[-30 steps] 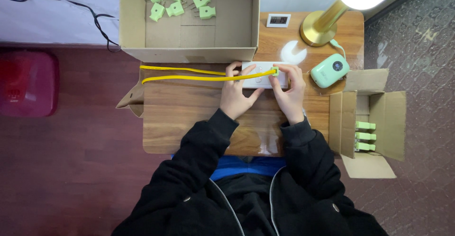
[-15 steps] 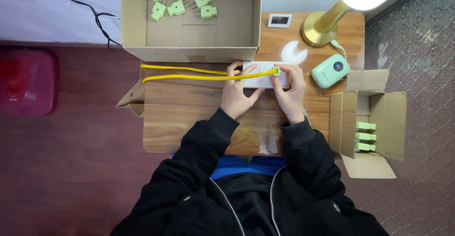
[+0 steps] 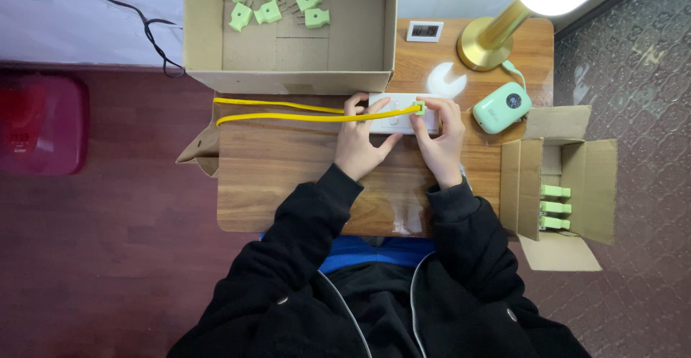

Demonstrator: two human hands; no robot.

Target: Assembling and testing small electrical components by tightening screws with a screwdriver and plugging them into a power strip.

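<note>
A white power strip [image 3: 398,114] lies on the wooden table [image 3: 288,178]. My left hand [image 3: 362,144] rests its fingers on the strip's left half and holds it down. My right hand [image 3: 439,136] pinches a small green plug [image 3: 419,107] at the strip's right part. A yellow cable [image 3: 288,112] runs in two strands from the strip leftward past the table's edge.
A large open cardboard box [image 3: 288,77] at the back holds several green plugs [image 3: 270,5]. A smaller open box [image 3: 568,185] at the right holds three more green plugs [image 3: 556,207]. A brass lamp [image 3: 497,38], a mint-green device [image 3: 502,111] and a small white display [image 3: 424,31] stand at the back right. A red bin [image 3: 36,120] is on the floor.
Almost nothing differs; both hands stay on the power strip and the yellow cable has shifted only slightly.
</note>
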